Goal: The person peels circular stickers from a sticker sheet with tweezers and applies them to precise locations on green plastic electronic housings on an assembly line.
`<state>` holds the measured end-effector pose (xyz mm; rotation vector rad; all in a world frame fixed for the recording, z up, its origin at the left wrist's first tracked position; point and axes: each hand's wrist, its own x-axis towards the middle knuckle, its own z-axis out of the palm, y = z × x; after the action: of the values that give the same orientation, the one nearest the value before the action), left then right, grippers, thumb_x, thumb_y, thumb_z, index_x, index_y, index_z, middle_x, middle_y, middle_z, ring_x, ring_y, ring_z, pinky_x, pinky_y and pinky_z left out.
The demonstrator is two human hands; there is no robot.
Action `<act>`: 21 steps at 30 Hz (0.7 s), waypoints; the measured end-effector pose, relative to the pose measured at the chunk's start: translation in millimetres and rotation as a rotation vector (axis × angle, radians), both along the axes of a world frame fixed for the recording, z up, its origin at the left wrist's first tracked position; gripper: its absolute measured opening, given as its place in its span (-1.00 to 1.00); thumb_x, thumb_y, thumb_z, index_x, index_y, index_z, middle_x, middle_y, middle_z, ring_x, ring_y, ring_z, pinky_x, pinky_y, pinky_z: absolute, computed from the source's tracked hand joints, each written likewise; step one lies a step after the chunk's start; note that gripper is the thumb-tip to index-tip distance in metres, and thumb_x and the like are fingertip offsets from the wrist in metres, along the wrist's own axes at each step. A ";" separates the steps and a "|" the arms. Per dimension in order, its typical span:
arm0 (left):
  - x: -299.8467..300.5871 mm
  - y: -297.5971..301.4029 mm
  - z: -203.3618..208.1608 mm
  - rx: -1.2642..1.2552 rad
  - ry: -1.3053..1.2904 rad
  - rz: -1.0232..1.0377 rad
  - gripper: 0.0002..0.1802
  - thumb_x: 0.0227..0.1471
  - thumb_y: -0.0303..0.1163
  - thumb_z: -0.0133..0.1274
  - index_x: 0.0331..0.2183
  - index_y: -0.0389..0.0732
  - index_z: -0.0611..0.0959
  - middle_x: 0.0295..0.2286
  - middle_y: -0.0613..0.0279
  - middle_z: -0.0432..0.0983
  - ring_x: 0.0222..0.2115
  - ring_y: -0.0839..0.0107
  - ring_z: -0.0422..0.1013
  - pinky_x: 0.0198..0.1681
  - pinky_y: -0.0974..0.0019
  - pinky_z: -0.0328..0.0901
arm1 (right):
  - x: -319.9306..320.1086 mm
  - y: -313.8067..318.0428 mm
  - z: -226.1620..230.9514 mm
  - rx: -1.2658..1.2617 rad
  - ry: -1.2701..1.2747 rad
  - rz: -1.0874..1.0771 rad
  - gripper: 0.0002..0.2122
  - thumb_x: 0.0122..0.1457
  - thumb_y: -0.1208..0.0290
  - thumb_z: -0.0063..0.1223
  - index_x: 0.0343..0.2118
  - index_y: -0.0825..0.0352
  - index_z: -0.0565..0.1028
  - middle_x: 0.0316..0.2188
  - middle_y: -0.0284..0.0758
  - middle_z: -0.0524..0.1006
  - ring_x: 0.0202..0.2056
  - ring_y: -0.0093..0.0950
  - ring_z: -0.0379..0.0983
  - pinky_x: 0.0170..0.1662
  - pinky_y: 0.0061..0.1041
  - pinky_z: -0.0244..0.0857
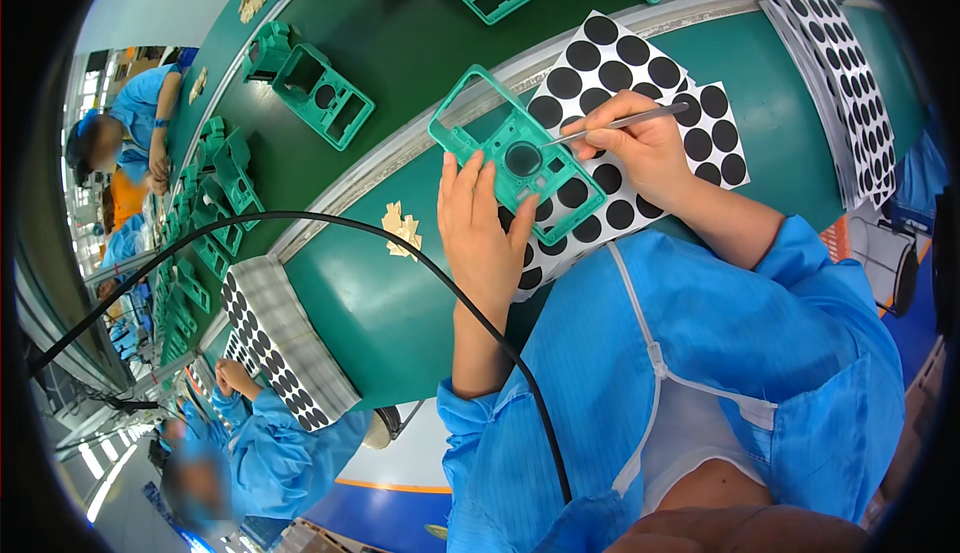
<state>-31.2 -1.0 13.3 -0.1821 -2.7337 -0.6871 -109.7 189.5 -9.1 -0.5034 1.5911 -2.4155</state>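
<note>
Head view: your right hand (642, 150) pinches tweezers (662, 113), tip over the green housing (500, 139) just left of that grip; your left hand (482, 243), fingers and thumb spread, rests on the housing's near edge.

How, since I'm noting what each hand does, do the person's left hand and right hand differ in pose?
The person's bare left hand rests extended fingers on the green plastic housing; the bare right hand pinches a slim grey metal tool.
The left hand's thumb is spread from its fingers; the right hand's meets its fingers around the tool.
Both hands are ungloved and at the same housing.
</note>
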 end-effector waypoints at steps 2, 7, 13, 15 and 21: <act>-0.9 2.8 -0.8 0.031 -0.017 0.012 -0.50 -0.20 -0.37 0.21 -0.18 -0.39 0.46 -0.07 0.01 0.31 0.07 -0.04 0.10 0.04 0.07 0.10 | 0.9 -0.5 2.3 0.011 -0.009 -0.007 -0.97 0.08 0.65 -0.08 -0.41 0.47 0.39 -0.36 -0.17 0.51 -0.43 -0.57 0.46 -0.30 -0.64 0.38; -5.0 17.2 0.5 0.019 0.041 0.104 -0.55 -0.20 -0.35 0.22 -0.23 -0.35 0.49 -0.06 0.01 0.27 0.08 -0.04 0.09 0.08 0.00 0.03 | 4.1 -1.2 1.2 -0.015 -0.079 -0.013 -0.96 0.10 0.65 -0.10 -0.39 0.47 0.40 -0.36 -0.20 0.50 -0.42 -0.56 0.48 -0.30 -0.63 0.40; -6.1 16.5 2.2 -0.011 -0.001 0.121 -0.54 -0.22 -0.32 0.24 -0.25 -0.32 0.50 -0.05 0.02 0.26 0.06 -0.04 0.11 0.11 -0.10 -0.05 | 5.1 -1.5 0.8 0.012 -0.077 0.005 -0.94 0.10 0.64 -0.10 -0.38 0.45 0.42 -0.37 -0.23 0.50 -0.42 -0.56 0.48 -0.31 -0.65 0.41; -6.1 15.8 1.5 -0.006 -0.005 0.122 -0.54 -0.22 -0.32 0.24 -0.25 -0.32 0.50 -0.05 0.02 0.26 0.06 -0.04 0.11 0.11 -0.11 -0.06 | 5.4 -1.7 0.8 0.010 -0.073 0.009 -0.94 0.10 0.66 -0.12 -0.39 0.45 0.42 -0.36 -0.23 0.49 -0.41 -0.56 0.48 -0.31 -0.65 0.41; -6.3 14.8 1.2 -0.003 -0.002 0.120 -0.54 -0.23 -0.31 0.25 -0.25 -0.32 0.50 -0.06 0.03 0.26 0.05 -0.05 0.12 0.11 -0.11 -0.06 | 5.6 -2.1 -0.3 0.030 -0.038 0.016 -0.91 0.11 0.67 -0.15 -0.38 0.45 0.43 -0.34 -0.23 0.48 -0.41 -0.56 0.48 -0.30 -0.66 0.40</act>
<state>-37.4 13.8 14.5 -0.0181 -2.7213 -0.6495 -104.1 187.4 -9.4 -0.4601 1.5987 -2.3720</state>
